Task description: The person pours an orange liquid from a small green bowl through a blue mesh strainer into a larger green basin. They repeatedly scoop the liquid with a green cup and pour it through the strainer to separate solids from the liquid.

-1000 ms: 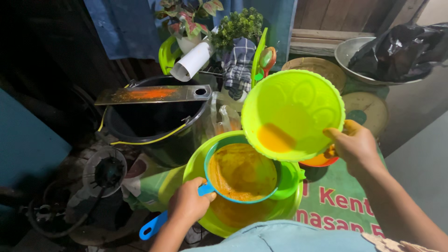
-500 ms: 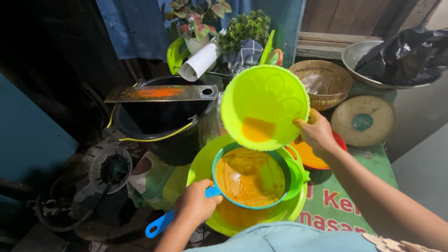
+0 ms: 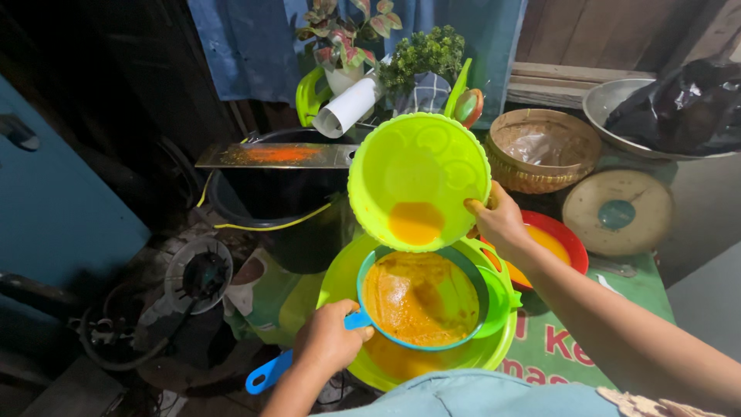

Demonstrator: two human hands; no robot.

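Note:
My right hand grips the rim of a lime-green plastic bowl, tipped steeply so orange liquid pools at its lower edge. Just below it sits a blue-rimmed strainer filled with orange pulp and liquid. My left hand holds the strainer's blue handle. The strainer rests inside a larger lime-green basin, beside a small green cup lodged at its right rim.
A red bowl with orange liquid sits right of the basin. Behind are a woven basket, a round wooden lid, a metal bowl with a black bag, potted plants, a black bucket and a metal grater.
The tipped green bowl has shifted left and lower, closer over the strainer. The pool of orange liquid inside it has slid toward its lower edge. My left hand stays on the handle.

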